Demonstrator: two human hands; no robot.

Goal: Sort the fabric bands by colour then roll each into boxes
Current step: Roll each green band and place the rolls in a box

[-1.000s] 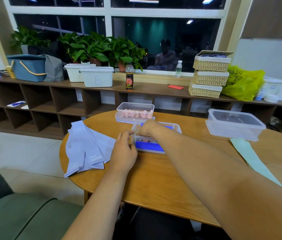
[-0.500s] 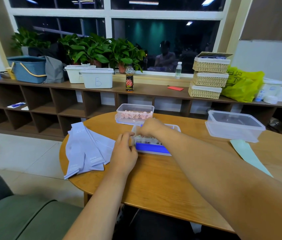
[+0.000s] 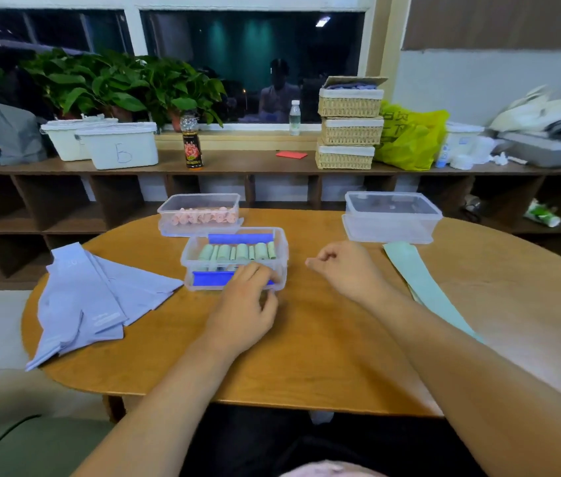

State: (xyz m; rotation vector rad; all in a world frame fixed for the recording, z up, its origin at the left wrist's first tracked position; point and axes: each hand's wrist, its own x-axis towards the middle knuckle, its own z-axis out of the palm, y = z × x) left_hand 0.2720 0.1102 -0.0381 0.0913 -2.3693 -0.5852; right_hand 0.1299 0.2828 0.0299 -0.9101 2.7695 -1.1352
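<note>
Clear plastic box with blue clips, mid round wooden tabletop: holds rolled pale-green fabric bands. Left hand: fingers curled over the box's near rim, gripping it. Right hand: fingers loosely curled, empty, near flat pale-green fabric band.

Flat bands lie left of the middle box, second box behind it, third box right.

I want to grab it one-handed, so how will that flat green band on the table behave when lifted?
Probably floppy: the green band lies thin and flat on the table, so it should droop from wherever it's pinched. Likely light for its length. It may slide on the smooth wood.
</note>
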